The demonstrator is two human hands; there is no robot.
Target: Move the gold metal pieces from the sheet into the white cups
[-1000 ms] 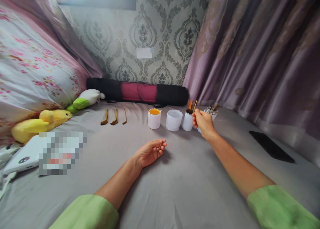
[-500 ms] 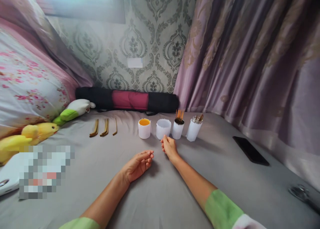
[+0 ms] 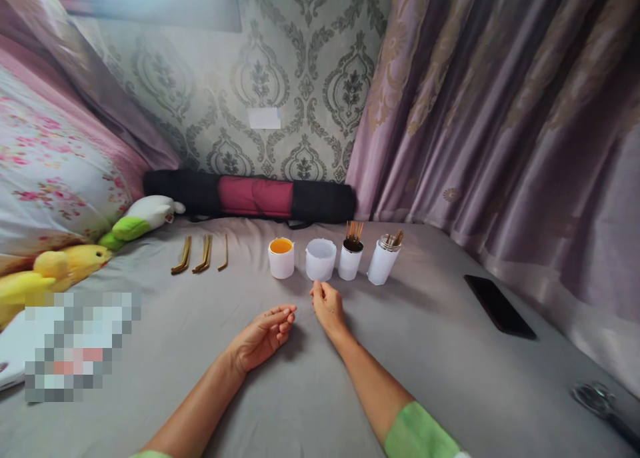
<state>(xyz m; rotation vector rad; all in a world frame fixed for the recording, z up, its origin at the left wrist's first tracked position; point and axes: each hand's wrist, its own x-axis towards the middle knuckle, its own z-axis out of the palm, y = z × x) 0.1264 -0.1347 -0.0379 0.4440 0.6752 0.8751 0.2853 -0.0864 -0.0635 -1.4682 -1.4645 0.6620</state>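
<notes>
My left hand rests on its side on the grey sheet, fingers loosely curled and slightly apart, with nothing seen in it. To its right, my right hand is closed, its fingers curled in; no object shows. Just beyond it stands a translucent white cup. Left of that cup is a white cup with an orange inside. On its right, a white-wrapped container holds thin orange-brown sticks. Farther right, a white-wrapped jar holds several brown sticks. Bent gold-coloured straws lie in three groups at the left.
A black phone and a dark strap with a shiny piece lie at the right. Plush toys and a pixelated white item are at the left. A black and maroon roll bag lies against the wall.
The camera view has tilted down and turned slightly, so things sit a little to the left. My right hand has drawn back slightly from the translucent cup; my left hand keeps its pose.
</notes>
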